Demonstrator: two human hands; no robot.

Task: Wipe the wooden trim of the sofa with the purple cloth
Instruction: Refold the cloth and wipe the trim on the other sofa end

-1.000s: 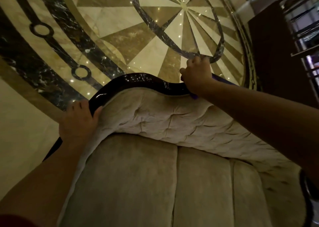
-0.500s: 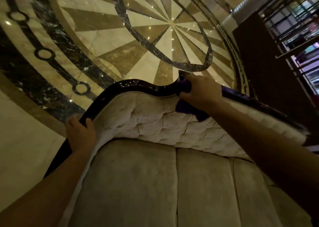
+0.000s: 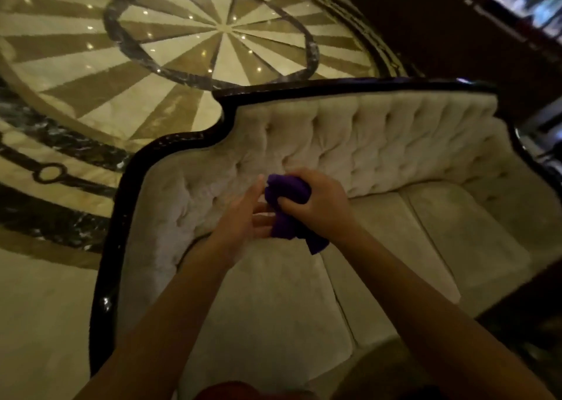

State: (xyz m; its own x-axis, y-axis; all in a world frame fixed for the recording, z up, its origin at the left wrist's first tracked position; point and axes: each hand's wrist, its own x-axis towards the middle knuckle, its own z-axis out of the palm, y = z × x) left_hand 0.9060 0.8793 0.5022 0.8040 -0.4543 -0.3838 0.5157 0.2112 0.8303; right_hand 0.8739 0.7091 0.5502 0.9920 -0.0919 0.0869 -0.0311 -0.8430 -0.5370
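Two hands (image 3: 243, 217), bunched purple cloth (image 3: 287, 197)

Both hands are now off the wooden trim (image 3: 170, 139) and meet in front of the tufted backrest (image 3: 380, 138), above the seat cushions. The right hand (image 3: 319, 205) no longer presses the purple cloth (image 3: 287, 197) on the rail; its grip bunches the cloth in the air. The left hand (image 3: 243, 217) has let go of the sofa's curved edge and touches the cloth with loose fingers.
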